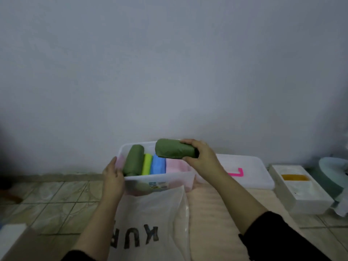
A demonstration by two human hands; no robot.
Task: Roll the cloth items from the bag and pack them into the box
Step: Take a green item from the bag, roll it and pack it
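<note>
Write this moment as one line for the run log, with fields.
right hand: holds green roll above box | left hand: steadies box's left end | in box: green, lime, blue, pink cloths

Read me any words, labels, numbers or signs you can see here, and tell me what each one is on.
"KU", large dark letters seen upside down on the white plastic bag; a third letter is cut off by the left forearm, so the word is incomplete.
A pink L-shaped mark, perhaps tape, on the white lid beside the box.
A small coloured sticker on the front wall of the clear box: too small and blurred to read.
Nothing else readable.
</note>
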